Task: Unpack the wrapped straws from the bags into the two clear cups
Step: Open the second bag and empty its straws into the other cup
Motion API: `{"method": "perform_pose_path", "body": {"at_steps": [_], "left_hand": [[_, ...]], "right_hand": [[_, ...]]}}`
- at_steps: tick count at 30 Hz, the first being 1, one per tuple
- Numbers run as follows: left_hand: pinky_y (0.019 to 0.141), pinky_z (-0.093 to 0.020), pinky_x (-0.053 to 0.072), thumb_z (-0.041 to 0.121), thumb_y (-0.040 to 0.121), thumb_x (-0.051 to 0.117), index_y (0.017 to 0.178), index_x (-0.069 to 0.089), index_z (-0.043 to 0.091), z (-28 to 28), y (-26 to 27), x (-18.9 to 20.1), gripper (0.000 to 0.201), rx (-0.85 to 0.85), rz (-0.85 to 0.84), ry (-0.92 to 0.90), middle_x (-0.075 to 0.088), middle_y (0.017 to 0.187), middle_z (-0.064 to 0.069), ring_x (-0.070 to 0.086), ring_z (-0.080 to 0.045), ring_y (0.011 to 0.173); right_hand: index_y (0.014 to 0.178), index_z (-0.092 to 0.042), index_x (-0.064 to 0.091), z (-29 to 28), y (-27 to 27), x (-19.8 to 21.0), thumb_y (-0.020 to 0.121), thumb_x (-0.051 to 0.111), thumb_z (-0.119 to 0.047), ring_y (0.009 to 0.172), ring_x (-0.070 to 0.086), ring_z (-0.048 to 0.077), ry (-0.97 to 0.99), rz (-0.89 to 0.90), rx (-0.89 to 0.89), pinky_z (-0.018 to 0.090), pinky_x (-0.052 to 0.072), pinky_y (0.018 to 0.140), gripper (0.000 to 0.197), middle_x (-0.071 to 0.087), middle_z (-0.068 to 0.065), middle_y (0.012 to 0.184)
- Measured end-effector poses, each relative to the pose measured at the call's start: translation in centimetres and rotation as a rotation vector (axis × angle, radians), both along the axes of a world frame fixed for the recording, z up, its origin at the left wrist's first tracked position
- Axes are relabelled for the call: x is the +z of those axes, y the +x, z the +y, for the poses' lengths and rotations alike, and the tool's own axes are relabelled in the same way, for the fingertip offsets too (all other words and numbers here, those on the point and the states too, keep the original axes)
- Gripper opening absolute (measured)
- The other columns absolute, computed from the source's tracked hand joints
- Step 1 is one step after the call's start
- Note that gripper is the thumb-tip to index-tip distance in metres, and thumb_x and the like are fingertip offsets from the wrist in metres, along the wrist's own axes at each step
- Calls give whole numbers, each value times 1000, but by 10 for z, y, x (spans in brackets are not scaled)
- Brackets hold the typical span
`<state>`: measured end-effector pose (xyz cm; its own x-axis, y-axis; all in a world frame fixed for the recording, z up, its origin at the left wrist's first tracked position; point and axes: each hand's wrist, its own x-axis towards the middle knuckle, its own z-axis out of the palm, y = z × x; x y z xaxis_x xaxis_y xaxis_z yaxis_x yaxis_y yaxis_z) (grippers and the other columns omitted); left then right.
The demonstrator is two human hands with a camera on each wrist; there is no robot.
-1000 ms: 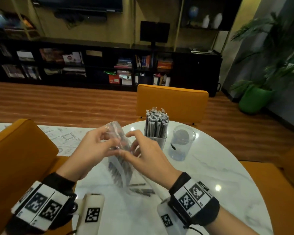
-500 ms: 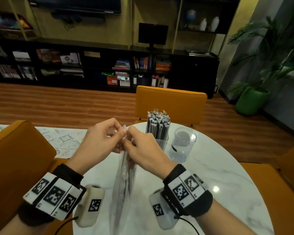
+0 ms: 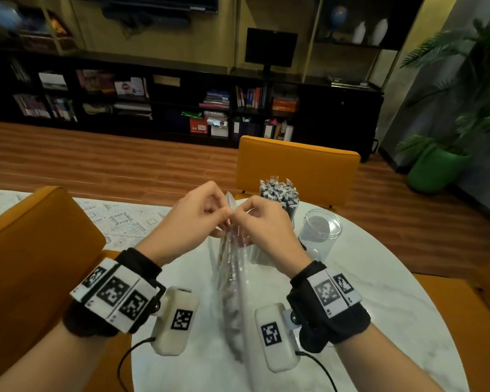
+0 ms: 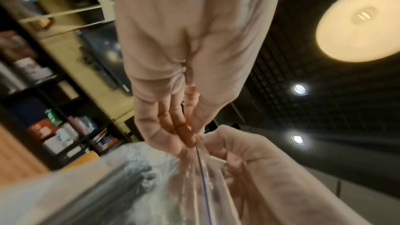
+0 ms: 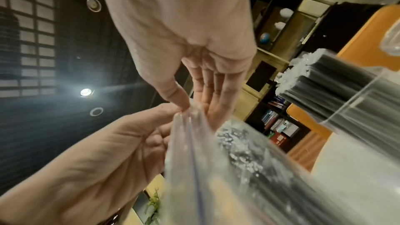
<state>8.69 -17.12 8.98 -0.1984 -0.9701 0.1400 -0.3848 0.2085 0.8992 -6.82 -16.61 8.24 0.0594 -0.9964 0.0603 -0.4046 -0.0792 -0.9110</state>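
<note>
A clear zip bag [image 3: 234, 281] of wrapped dark straws hangs upright over the white marble table [image 3: 379, 306]. My left hand [image 3: 198, 213] and right hand [image 3: 255, 219] both pinch its top edge, fingertips close together. The left wrist view shows the bag [image 4: 194, 186] with its blue zip line and the straws [image 4: 121, 182] inside. From the right wrist, the bag [image 5: 216, 168] fills the lower middle. Behind my right hand one clear cup [image 3: 280, 199] is packed with wrapped straws, seen too as the filled cup [image 5: 346, 95]. A second clear cup [image 3: 320, 236] stands to its right, holding no straws.
Orange chairs stand at the far side [image 3: 297, 168] and at my left [image 3: 34, 250]. A patterned rug [image 3: 119, 219] lies beyond the table's left edge. A green plant pot [image 3: 433, 171] sits at the right, dark bookshelves [image 3: 153, 103] behind.
The bag has been lifted from a slanted position to hang upright, and both hands have risen and come together at its top edge.
</note>
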Motion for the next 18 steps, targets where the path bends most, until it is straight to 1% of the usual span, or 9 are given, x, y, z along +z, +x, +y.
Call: {"method": "perform_pose_path", "body": {"at_steps": [2, 4, 7, 8, 9, 11, 13, 15, 18], "left_hand": [[67, -30, 57, 9, 93, 61, 83, 55, 12, 2, -4, -1, 12, 17, 23, -2, 72, 76, -10, 70, -20, 72], [61, -26, 50, 7, 91, 59, 80, 52, 13, 5, -14, -8, 14, 105, -200, -206, 66, 72, -5, 64, -21, 68], [50, -27, 36, -1, 87, 56, 80, 41, 10, 3, -21, -12, 20, 245, -361, -405, 49, 67, -1, 47, -21, 60], [51, -28, 35, -2, 86, 56, 81, 40, 11, 1, -19, -11, 21, 272, -361, -433, 45, 67, 0, 44, -20, 59], [52, -31, 38, -3, 86, 55, 83, 40, 11, -2, -17, -10, 21, 276, -368, -450, 45, 67, 0, 44, -20, 59], [53, -38, 45, 0, 89, 52, 91, 42, 14, -1, -13, -10, 17, 197, -447, -493, 49, 74, -3, 49, -23, 63], [51, -34, 42, 9, 93, 51, 93, 45, 17, 8, -13, -13, 9, 141, -573, -542, 47, 80, -1, 45, -20, 66], [50, -29, 34, 24, 96, 46, 90, 45, 19, 11, -14, -18, 8, 199, -518, -463, 44, 77, 4, 42, -15, 63], [55, -29, 44, 20, 96, 44, 92, 58, 16, 7, -20, -23, 15, 261, -392, -422, 42, 82, 2, 48, -17, 64]], "right_hand": [[73, -7, 61, 0, -1, 2, 85, 61, -15, 56, 70, 19, -58, 32, 6, 46, 61, 67, 14, 71, 6, 60], [74, -2, 58, 1, 2, 4, 85, 58, -9, 53, 69, 19, -152, 142, -14, 42, 60, 64, 13, 70, 9, 59], [73, -7, 46, 5, 8, 1, 89, 56, -11, 46, 49, 16, -334, 339, -78, 28, 44, 47, 19, 53, 0, 53], [74, -9, 45, 8, 9, 0, 90, 56, -11, 47, 43, 15, -368, 394, -73, 27, 39, 46, 19, 47, -3, 54], [75, -8, 45, 8, 8, -1, 90, 56, -11, 48, 44, 17, -372, 418, -70, 30, 41, 48, 18, 48, -1, 55], [78, -4, 50, 4, 0, -1, 88, 57, -10, 55, 61, 25, -300, 315, -83, 42, 55, 56, 13, 61, 9, 64], [82, -2, 55, 0, -12, 5, 88, 57, -8, 59, 69, 26, -222, 192, -117, 42, 60, 58, 8, 68, 17, 73], [83, -2, 57, -1, -18, 9, 88, 57, -8, 57, 69, 22, -206, 156, -94, 37, 61, 57, 7, 70, 18, 75], [84, -6, 57, 5, -7, 10, 87, 57, -20, 63, 68, 28, -250, 140, -81, 41, 59, 64, 14, 69, 13, 72]]}}
